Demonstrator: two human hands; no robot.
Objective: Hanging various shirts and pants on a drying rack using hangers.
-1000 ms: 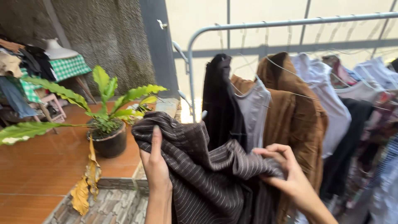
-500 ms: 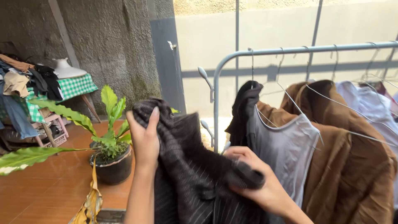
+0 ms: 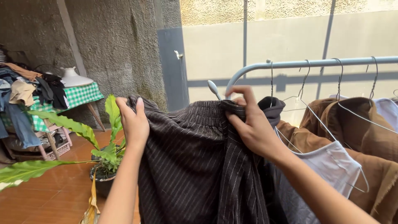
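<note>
Head view: left hand (image 3: 133,121) and right hand (image 3: 251,124) each pinch the top edge of a dark striped garment (image 3: 199,166), stretched between them just before the grey rack (image 3: 315,63), potted plant (image 3: 105,157) at left.

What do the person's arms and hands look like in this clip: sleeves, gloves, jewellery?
Both forearms are bare as far as the frame shows, with no sleeve in view. The left hand and the right hand wear no gloves. No rings, watch or bracelet show on the visible fingers or wrists. The fingernails look short and unpainted.
</note>
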